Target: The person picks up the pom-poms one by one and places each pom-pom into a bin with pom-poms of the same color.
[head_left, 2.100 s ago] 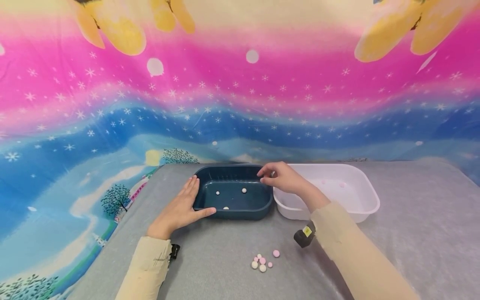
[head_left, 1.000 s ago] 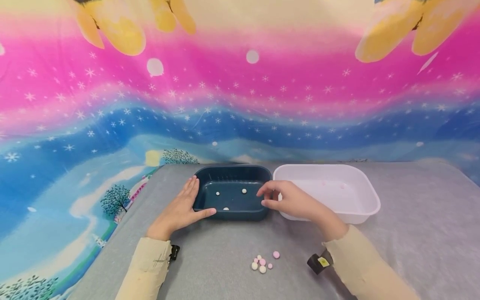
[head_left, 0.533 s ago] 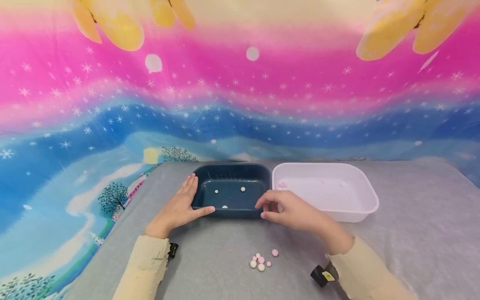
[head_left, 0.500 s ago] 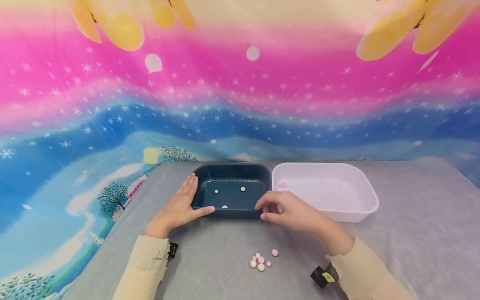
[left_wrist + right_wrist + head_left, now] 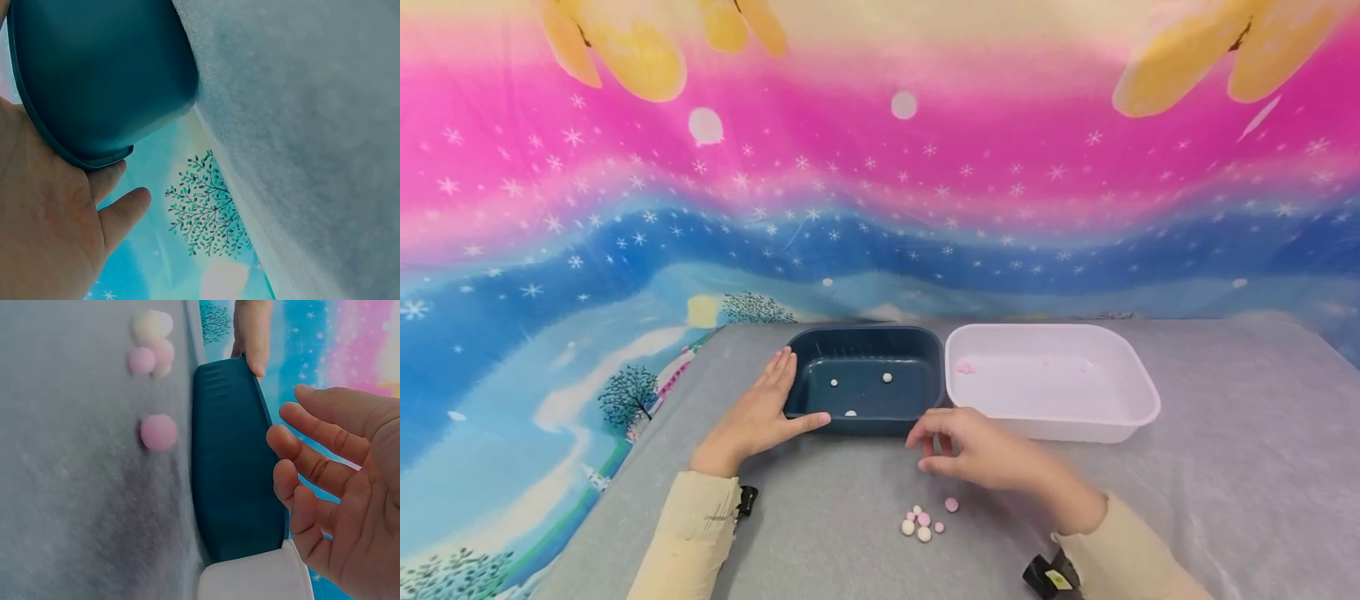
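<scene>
My left hand [image 5: 748,429] rests on the left end of a dark teal basin [image 5: 887,427], fingers straight along its side and thumb over the front rim. In the left wrist view, the palm [image 5: 47,212] lies against that rim. Several small white balls [image 5: 887,378] lie inside the basin. My right hand [image 5: 977,450] hovers in front of where the two basins meet, fingers loosely bent and nothing between them, as the right wrist view also shows. Just below it on the cloth sits a cluster of small pink and white balls [image 5: 923,519], with one pink ball [image 5: 952,505] slightly apart.
A white basin [image 5: 1075,428] stands right beside the teal one, with several pink balls [image 5: 965,367] inside. Grey cloth [image 5: 1240,467] covers the table. Behind hangs a colourful printed curtain [image 5: 880,167]. Each wrist carries a black camera, such as the right one [image 5: 1043,577].
My right hand has come back from above the adjoining basin rims toward the ball cluster, uncovering pink balls in the white basin. My left hand stays on the teal basin.
</scene>
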The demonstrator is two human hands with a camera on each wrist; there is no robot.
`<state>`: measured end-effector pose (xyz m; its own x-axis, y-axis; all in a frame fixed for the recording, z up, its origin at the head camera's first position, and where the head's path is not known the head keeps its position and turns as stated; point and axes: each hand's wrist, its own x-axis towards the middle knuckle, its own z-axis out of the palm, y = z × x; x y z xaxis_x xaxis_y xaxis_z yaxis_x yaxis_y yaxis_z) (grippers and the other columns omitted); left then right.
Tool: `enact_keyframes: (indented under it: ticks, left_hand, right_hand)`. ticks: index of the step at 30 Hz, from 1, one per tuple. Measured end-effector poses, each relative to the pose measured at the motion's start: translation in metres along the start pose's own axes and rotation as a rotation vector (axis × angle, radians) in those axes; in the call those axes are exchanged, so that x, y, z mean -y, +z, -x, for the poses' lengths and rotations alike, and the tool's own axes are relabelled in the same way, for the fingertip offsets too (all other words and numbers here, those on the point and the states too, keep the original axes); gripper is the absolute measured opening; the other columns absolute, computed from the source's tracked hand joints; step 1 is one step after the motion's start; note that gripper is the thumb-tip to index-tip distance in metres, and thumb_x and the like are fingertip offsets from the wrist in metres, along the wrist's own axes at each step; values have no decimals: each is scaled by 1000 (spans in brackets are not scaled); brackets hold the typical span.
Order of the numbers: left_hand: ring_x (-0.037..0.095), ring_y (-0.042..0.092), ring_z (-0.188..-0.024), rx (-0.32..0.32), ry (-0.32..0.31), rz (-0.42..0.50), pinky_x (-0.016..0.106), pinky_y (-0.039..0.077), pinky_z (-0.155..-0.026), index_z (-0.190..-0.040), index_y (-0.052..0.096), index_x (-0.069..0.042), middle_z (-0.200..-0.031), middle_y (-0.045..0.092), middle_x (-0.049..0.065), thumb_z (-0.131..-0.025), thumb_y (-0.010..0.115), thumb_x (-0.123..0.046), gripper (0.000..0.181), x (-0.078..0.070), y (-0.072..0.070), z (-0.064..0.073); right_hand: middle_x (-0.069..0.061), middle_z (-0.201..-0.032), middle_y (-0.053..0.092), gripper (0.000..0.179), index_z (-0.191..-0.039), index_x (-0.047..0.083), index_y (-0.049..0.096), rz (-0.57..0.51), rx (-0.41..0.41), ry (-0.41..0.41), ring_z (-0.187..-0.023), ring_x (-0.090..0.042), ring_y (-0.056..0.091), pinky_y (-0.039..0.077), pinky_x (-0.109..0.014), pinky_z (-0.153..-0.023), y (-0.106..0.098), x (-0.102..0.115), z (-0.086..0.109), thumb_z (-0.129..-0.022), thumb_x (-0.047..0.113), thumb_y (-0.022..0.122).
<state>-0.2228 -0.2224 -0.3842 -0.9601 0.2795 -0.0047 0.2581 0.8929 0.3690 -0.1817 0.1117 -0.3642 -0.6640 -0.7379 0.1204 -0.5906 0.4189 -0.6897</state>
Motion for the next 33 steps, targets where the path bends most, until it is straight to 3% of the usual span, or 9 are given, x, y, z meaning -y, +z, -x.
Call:
enact_keyframes:
  ticks: [16, 24, 33]
  left_hand:
    - [30, -1, -157, 6, 0, 14, 57, 15, -123, -160, 2, -6, -169, -3, 10, -82, 59, -75, 119, -4, -1, -2]
    - [32, -1, -156, 2, -3, 9, 58, 15, -123, -160, 3, -4, -169, -2, 13, -84, 59, -73, 117, -2, -3, 1]
    - [32, 0, -156, 6, 1, -2, 58, 15, -123, -160, 4, -4, -169, -1, 13, -84, 58, -74, 117, -1, 0, 1]
  right_hand:
    - [10, -84, 57, 11, -104, 10, 71, -32, 122, 24, -67, 1, 49, 46, -17, -63, 10, -2, 2, -94, 10, 67]
    - [6, -78, 57, 8, -98, 6, 69, -89, 188, -14, -55, 5, 48, 49, -17, -57, 22, -7, -3, -92, 2, 66]
    - [8, -75, 57, 15, -93, 10, 71, -26, 216, -14, -65, 3, 49, 46, -15, -63, 26, -8, -3, -87, -3, 67]
